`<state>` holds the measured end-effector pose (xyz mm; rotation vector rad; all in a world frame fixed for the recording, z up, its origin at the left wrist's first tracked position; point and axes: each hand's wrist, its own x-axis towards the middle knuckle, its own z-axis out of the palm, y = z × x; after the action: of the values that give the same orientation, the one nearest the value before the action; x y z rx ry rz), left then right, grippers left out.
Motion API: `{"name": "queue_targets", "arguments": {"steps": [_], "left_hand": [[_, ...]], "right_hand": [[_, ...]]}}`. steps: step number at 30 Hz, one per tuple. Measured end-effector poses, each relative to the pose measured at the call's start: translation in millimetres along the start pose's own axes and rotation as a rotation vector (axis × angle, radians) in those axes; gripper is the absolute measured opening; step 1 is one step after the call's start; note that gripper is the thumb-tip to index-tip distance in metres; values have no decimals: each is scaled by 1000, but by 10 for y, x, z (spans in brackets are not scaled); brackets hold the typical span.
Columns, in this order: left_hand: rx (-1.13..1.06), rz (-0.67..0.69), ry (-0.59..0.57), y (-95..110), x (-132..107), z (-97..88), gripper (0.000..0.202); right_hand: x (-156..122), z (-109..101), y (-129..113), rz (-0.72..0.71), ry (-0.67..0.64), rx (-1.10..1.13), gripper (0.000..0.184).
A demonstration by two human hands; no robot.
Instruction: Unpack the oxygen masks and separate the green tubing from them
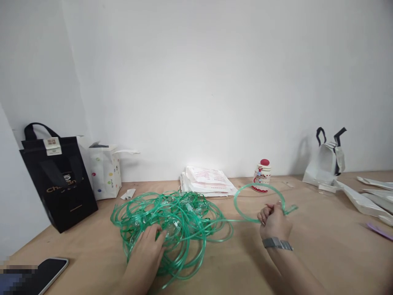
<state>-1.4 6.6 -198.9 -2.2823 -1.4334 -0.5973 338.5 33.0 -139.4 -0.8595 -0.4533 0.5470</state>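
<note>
A tangled heap of translucent green tubing (184, 217) lies on the table, with clear plastic pieces among the coils that look like parts of masks. My left hand (149, 243) rests on the near left side of this heap, thumb apart from its fingers; the fingertips are partly lost among the tubes. To the right, my right hand (275, 221) is closed around a green tube (244, 212), which forms a round loop above the table. One short end sticks out past my fingers, while the other side runs left to the heap. A metal watch band circles my right wrist.
White printed packets (208, 180) are stacked behind the heap, beside a red-topped bottle (262, 176). A black bag (61, 180) and a dotted white bag (106, 172) stand left, with a phone (46, 276) in front. White wrappers (362, 200) and another bag (322, 166) are right.
</note>
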Motion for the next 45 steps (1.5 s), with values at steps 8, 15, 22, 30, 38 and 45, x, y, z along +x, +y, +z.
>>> {"name": "queue_targets", "arguments": {"steps": [8,15,22,30,38,45], "left_hand": [[234,-186,-138,88,-56,-257,26],[-20,-151,-349,91,-128,-225,31],[-363,227,-300,227,-33,-420,18],[-162,428,73,245,-22,-405,25],[-209,595,133,392,-43,-267,22],[-202,260,342,188,-35,-225,30]], "right_hand": [[-204,93,-2,-101,-89,9,40],[-380,166,-142,-15,-428,60,32],[-315,34,-163,423,-836,4,32],[-666,131,37,589,-1241,-338,39],[-1135,112,307,394,-1520,-701,41],[-881,194,73,93,-1086,-624,27]]}}
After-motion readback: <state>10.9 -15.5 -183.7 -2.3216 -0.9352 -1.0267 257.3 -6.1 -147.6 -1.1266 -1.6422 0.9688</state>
